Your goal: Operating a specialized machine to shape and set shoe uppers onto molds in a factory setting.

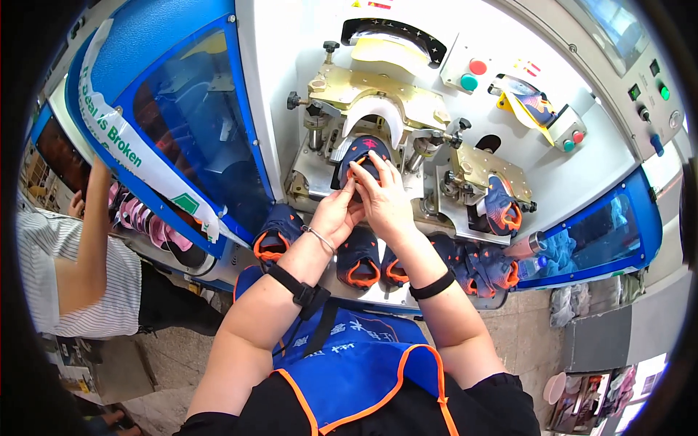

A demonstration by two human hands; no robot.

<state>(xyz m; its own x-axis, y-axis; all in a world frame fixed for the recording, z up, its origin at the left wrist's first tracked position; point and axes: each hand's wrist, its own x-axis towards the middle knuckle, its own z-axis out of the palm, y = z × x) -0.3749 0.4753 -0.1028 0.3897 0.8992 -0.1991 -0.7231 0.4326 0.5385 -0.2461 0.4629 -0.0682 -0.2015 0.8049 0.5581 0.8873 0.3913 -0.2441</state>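
A navy shoe point(354, 151) with orange lining sits toe-first in the left station of a white pressing machine, below a curved white pad point(374, 112) and a brass-coloured clamp block point(363, 89). My left hand point(337, 216) grips the shoe's near end, its fingers partly hidden. Reaching over from the right, my right hand point(385, 202) lays bent fingers over the collar and tongue, with the thumb near the left hand. At the right station, another navy and orange shoe point(500, 203) rests under a second clamp block point(491, 171).
Several navy shoes line the ledge before me, including one at left point(275, 234) and one in the middle point(358, 256). Red and green buttons point(472, 75) are on the back panel. A blue windowed cover point(196, 109) flanks the left; beyond it stands a person in a striped shirt point(102, 269).
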